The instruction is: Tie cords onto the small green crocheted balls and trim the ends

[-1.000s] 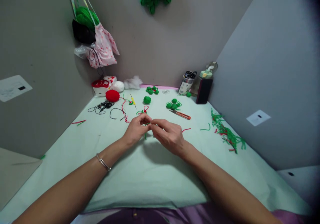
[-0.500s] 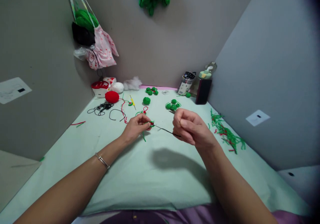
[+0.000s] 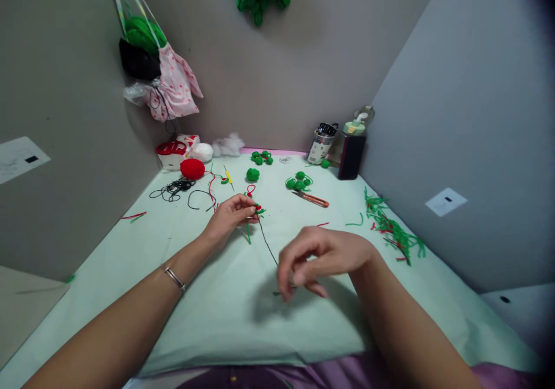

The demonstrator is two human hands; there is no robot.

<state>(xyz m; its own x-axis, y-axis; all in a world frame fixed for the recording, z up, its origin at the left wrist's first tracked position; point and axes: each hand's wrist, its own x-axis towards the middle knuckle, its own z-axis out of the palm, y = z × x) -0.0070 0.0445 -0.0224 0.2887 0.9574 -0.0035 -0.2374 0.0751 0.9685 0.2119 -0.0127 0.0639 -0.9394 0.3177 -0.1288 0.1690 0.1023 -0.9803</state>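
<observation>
My left hand (image 3: 229,217) pinches a small red-and-green crocheted piece (image 3: 259,209) between thumb and fingers, above the table. A green yarn tail (image 3: 248,233) hangs beneath it. From the piece a thin black yarn (image 3: 267,242) slants down to my right hand (image 3: 318,259), which is bent at the wrist with curled fingers around the yarn's other end. The fingers are slightly blurred and partly hide that end. Beyond my right hand, an orange-handled thread snipper (image 3: 313,199) lies on the table.
Green crocheted clusters (image 3: 299,182), a green ball (image 3: 252,174), red yarn (image 3: 192,169), black yarn (image 3: 173,189) and a yellow crochet hook (image 3: 228,176) lie farther back. Yarn scraps (image 3: 394,227) cover the right side. A pen holder (image 3: 319,146) and dark phone (image 3: 351,156) stand at the back right.
My right hand has dropped toward me and turned palm down, uncovering the orange snipper. The black yarn now slopes downward. My left hand has shifted only slightly, still holding the piece.
</observation>
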